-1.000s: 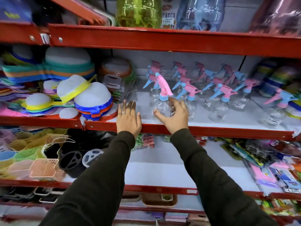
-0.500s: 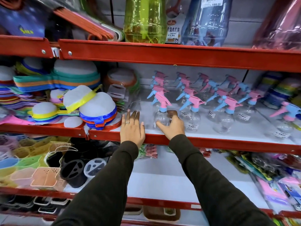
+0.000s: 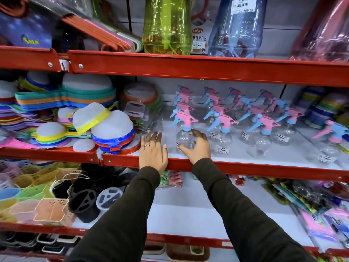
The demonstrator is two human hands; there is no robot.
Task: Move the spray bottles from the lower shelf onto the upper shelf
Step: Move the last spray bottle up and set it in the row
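Note:
Several clear spray bottles with pink and blue trigger heads stand in rows on the white middle shelf (image 3: 245, 168). The front-left spray bottle (image 3: 186, 136) stands upright on that shelf, and my right hand (image 3: 197, 148) is curled around its lower body, thumb on its label and fingers behind it. My left hand (image 3: 153, 150) lies flat, fingers together, on the shelf's red front edge just left of the bottle, holding nothing. The white shelf below (image 3: 188, 214) shows no spray bottles between my arms.
Stacked colourful strainers (image 3: 111, 133) fill the shelf left of my hands. Large green (image 3: 167, 25) and blue (image 3: 238, 27) bottles stand on the top shelf. Plastic baskets (image 3: 51, 208) and black holders sit lower left; packaged goods (image 3: 311, 205) lie lower right.
My right hand lowered the tilted spray bottle upright onto the shelf and stays around its base. The view shifted upward a little. My left hand stayed on the shelf edge.

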